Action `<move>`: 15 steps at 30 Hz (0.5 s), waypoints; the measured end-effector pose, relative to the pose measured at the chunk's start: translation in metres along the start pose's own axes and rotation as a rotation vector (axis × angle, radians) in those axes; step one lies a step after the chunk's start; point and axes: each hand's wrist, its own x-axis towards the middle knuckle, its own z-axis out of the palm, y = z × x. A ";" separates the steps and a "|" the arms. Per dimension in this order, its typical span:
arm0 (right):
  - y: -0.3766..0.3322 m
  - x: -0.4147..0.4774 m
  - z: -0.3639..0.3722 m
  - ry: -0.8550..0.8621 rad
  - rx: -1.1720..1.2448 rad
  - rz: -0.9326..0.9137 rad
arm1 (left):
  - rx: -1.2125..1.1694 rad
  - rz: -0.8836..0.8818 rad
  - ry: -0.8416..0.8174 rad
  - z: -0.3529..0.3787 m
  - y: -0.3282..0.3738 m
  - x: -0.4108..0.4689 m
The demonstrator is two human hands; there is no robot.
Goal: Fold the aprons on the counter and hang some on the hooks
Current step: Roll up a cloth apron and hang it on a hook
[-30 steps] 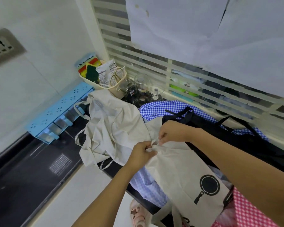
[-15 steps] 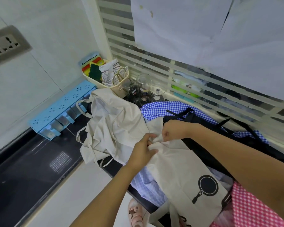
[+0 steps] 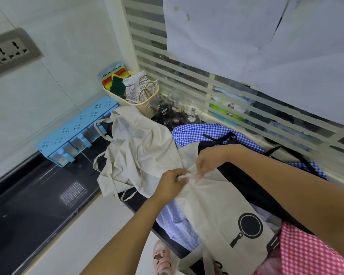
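Step in hand, by judgement: squaring up the printed beige apron (image 3: pixel 216 211) for its first fold. The left hand (image 3: pixel 172 182) and right hand (image 3: pixel 209 161) each pinch its bunched top edge, fingers curled on the cloth, hands close together. The apron runs down from the grip toward the person, draped over the heaped aprons (image 3: pixel 244 187) and off the counter (image 3: pixel 48 195) edge. Next move calls for drawing that edge taut and level.

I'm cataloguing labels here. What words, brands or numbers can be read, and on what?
Nothing reads clearly.
White packets in the cream basket: print too small.
Blue pack behind them: lettering blurred.
Beige apron: pan pictogram only; letters at its lower edge cut off.
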 end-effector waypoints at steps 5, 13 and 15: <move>0.006 0.004 0.004 0.050 -0.090 0.041 | -0.050 -0.109 -0.056 0.002 -0.005 0.007; 0.016 0.031 0.017 0.248 -0.249 0.041 | -0.004 -0.151 0.024 0.008 -0.011 0.019; 0.018 0.036 0.020 0.290 -0.293 0.030 | 0.063 -0.153 0.039 0.010 -0.016 0.021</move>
